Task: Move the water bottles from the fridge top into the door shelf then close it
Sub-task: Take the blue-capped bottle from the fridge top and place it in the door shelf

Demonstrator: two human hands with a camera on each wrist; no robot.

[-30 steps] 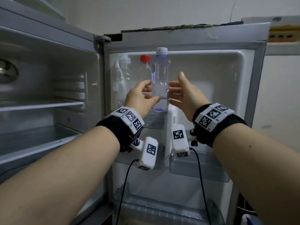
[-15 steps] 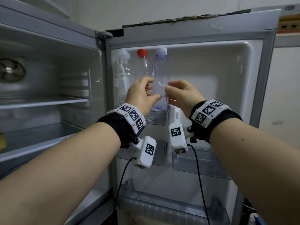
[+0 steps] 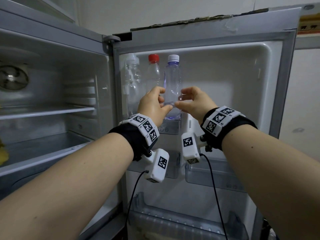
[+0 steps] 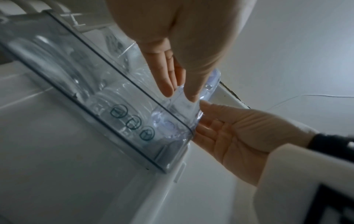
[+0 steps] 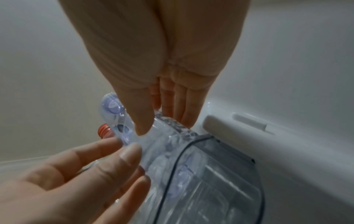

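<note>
Bottle, white-capped (image 3: 172, 87): upright in door shelf (image 3: 170, 128), just right of red-capped bottle (image 3: 153, 73). Left hand (image 3: 153, 104) and right hand (image 3: 194, 101) flank it, fingers loosely curled; contact uncertain. Advice: confirm base seated behind shelf wall, withdraw both hands sideways.

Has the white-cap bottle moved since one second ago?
Yes. The white-cap bottle has gone down and left: it now stands in the door shelf beside the red-cap bottle, caps about level.

Black wristbands (image 3: 136, 135), white marker tiles (black-patterned), wrist cameras (image 3: 158, 165), black cables (image 3: 133, 191).
</note>
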